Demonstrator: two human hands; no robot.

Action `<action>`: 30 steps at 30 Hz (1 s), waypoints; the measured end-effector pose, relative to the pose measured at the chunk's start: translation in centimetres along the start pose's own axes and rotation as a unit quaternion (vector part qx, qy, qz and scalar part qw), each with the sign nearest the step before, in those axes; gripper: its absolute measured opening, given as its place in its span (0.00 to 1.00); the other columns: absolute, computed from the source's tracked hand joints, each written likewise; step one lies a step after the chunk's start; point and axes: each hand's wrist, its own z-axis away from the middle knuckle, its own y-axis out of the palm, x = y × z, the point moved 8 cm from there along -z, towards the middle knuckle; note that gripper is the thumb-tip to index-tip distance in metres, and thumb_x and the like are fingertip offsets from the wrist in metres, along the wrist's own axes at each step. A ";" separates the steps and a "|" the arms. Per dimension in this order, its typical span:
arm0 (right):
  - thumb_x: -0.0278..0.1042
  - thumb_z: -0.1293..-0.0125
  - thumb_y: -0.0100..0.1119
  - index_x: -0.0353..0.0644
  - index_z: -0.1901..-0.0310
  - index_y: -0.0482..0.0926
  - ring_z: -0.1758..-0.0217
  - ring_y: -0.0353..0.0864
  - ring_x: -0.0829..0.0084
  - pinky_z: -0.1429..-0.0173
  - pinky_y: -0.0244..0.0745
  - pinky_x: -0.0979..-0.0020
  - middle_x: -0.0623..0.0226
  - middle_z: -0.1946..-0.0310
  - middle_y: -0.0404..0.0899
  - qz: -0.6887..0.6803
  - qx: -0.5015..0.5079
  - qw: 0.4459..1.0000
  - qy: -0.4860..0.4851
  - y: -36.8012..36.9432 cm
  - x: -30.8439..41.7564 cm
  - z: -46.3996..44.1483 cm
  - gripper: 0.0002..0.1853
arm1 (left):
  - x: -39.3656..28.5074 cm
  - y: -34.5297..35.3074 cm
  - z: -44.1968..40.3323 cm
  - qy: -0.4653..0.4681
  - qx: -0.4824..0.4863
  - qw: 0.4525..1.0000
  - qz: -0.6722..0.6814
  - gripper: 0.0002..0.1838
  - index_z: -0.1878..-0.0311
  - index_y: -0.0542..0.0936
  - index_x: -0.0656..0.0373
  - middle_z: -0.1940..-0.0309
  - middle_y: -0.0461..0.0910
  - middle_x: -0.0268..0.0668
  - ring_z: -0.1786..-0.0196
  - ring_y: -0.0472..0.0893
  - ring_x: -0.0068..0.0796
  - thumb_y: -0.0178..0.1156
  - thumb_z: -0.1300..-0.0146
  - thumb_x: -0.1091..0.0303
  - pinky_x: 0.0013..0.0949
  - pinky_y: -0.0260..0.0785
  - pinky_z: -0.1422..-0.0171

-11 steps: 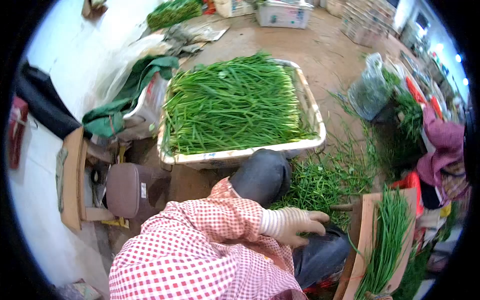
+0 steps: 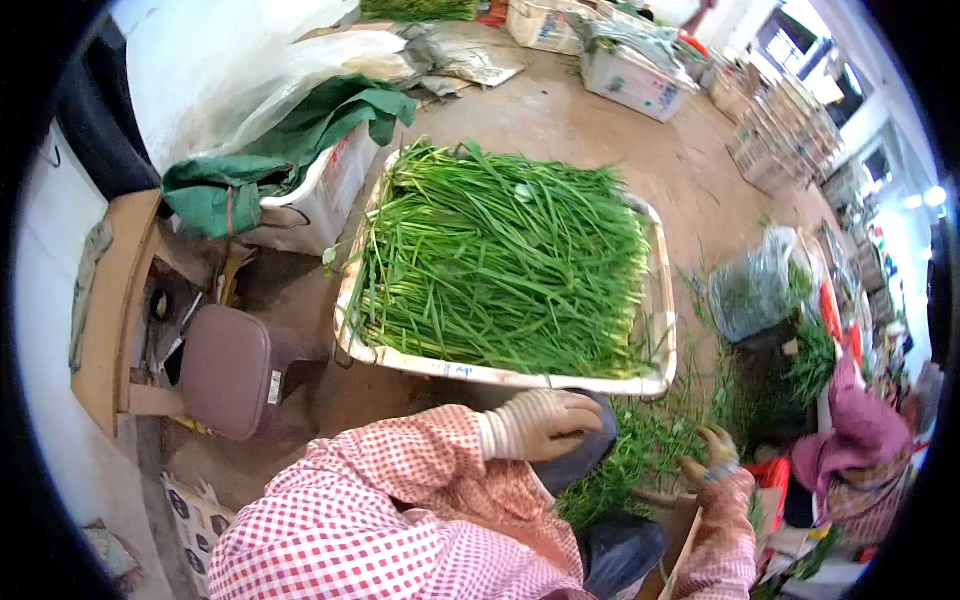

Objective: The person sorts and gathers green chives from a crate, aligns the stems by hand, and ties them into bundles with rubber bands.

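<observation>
Beside the near edge of the white crate (image 2: 450, 371) full of green stalks (image 2: 510, 260), the left hand (image 2: 545, 424) is released over a knee (image 2: 597, 432), the right hand (image 2: 714, 458) unclenched above scattered greens (image 2: 640, 448).

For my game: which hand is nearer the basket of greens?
Left. The left hand is just this side of the basket; the right hand is farther off, rightward.

The brown floor (image 2: 560, 110) carries a white-rimmed crate (image 2: 668, 310), scattered green stalks (image 2: 645, 445) and a low stool (image 2: 225, 370).
</observation>
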 end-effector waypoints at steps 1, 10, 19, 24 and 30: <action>0.42 0.51 0.69 0.43 0.42 0.72 0.36 0.68 0.51 0.34 0.66 0.58 0.50 0.43 0.71 0.008 0.021 0.997 -0.067 0.0 4.4 -2.8 0.33 | 1.7 -1.8 0.8 -0.020 -0.021 0.999 -0.023 0.13 0.55 0.79 0.56 0.54 0.79 0.39 0.54 0.79 0.43 0.60 0.45 0.69 0.40 0.73 0.50; 0.39 0.49 0.69 0.43 0.53 0.79 0.42 0.72 0.53 0.41 0.71 0.55 0.56 0.49 0.75 -0.075 -0.086 0.918 -0.381 -0.9 29.4 -20.4 0.21 | 12.4 -13.6 3.5 -0.197 -0.143 0.948 -0.204 0.09 0.61 0.79 0.60 0.66 0.81 0.43 0.63 0.81 0.45 0.61 0.46 0.71 0.40 0.75 0.59; 0.59 0.56 0.72 0.37 0.34 0.60 0.29 0.57 0.48 0.28 0.54 0.51 0.52 0.34 0.62 0.038 -0.133 0.882 -0.449 -2.0 43.6 -24.3 0.52 | 16.9 -19.4 5.1 -0.103 -0.367 0.912 -0.150 0.10 0.62 0.77 0.62 0.70 0.79 0.44 0.68 0.80 0.46 0.62 0.50 0.79 0.40 0.73 0.65; 0.52 0.54 0.72 0.37 0.33 0.59 0.29 0.58 0.53 0.27 0.56 0.57 0.52 0.33 0.61 0.063 -0.101 0.879 -0.462 -1.5 51.0 -29.4 0.50 | 16.8 -19.8 5.5 -0.073 -0.381 0.911 -0.143 0.13 0.62 0.77 0.61 0.70 0.79 0.41 0.71 0.80 0.43 0.63 0.54 0.79 0.37 0.71 0.69; 0.54 0.60 0.76 0.35 0.31 0.54 0.30 0.60 0.50 0.28 0.58 0.60 0.47 0.34 0.62 0.178 0.149 0.920 -0.315 1.3 53.3 -36.2 0.58 | 18.1 -19.5 5.3 -0.095 -0.398 0.910 -0.071 0.12 0.63 0.78 0.61 0.69 0.80 0.42 0.69 0.80 0.44 0.64 0.53 0.78 0.38 0.74 0.66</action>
